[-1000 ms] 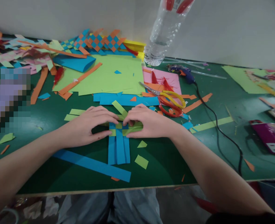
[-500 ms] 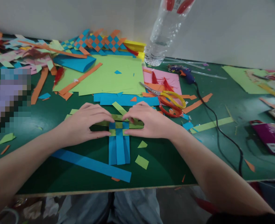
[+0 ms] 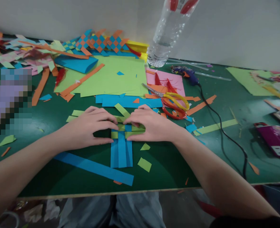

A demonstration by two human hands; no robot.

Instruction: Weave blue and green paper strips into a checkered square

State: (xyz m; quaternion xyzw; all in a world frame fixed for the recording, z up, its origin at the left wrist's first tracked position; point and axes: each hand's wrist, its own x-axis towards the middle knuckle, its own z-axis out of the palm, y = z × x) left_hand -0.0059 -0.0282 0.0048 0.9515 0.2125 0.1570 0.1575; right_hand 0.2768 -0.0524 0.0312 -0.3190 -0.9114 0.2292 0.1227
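Blue and light-green paper strips (image 3: 121,148) are woven into a small checkered piece, its blue ends pointing toward me. My left hand (image 3: 88,126) grips its left side: the fingertips press on the upper-left squares and the thumb rests at the lower-left edge. On the right side, my right hand (image 3: 150,123) holds the weave between curled fingers and thumb. A short green strip (image 3: 122,110) slants up behind the fingertips. Part of the weave is hidden under both hands. Nearer me lies a loose blue strip (image 3: 94,167), with a green scrap (image 3: 144,165) beside the blue ends.
Green paper sheets (image 3: 116,76) lie behind my hands, with scissors (image 3: 169,98) to their right. A water bottle (image 3: 165,38), a glue gun (image 3: 186,74) with its cord, woven paper fish (image 3: 98,41) and a paper scrap heap (image 3: 28,53) stand farther back. A purple object (image 3: 271,139) sits at right.
My left fingertips have shifted slightly right onto the weave's upper-left squares, and the left thumb has dropped a little. My right hand has moved only slightly. The woven strips stay in place.
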